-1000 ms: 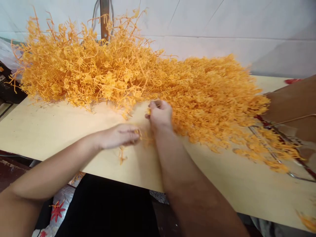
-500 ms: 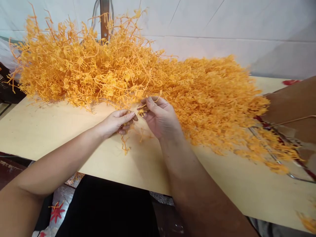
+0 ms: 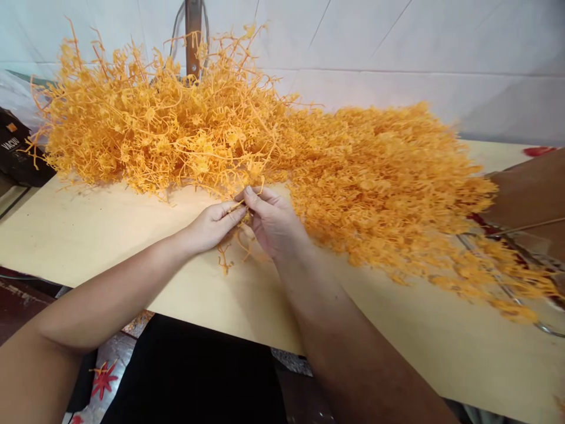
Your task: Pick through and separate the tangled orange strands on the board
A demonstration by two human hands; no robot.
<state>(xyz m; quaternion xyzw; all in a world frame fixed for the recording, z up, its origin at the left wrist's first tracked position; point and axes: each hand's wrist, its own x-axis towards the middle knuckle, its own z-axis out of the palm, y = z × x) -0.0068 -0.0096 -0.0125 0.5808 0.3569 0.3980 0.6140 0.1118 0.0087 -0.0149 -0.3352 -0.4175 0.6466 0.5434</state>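
Observation:
My left hand [image 3: 218, 224] is closed with thumb and fingers pinched on thin orange artificial flower stems [image 3: 224, 259], whose ends hang below it. Close against it, my right hand [image 3: 271, 218] pinches a stem piece between thumb and forefinger. The fingertips of both hands meet or nearly meet, and the small parts between them are partly hidden. Just behind the hands lies a loose heap of orange artificial flower sprigs [image 3: 176, 129]. A denser pile of the same orange pieces [image 3: 379, 182] spreads to the right of my right hand.
The pale tabletop [image 3: 110, 235] carries everything, with its front edge near my lap. A brown metal post [image 3: 193, 47] stands before the white wall [image 3: 353, 35]. On the right are brown cardboard [image 3: 534, 194] and a metal rod. A black box [image 3: 20, 153] sits at the left.
My right hand has moved left and slightly down, closing the gap to my left hand. The whole view has shifted a little.

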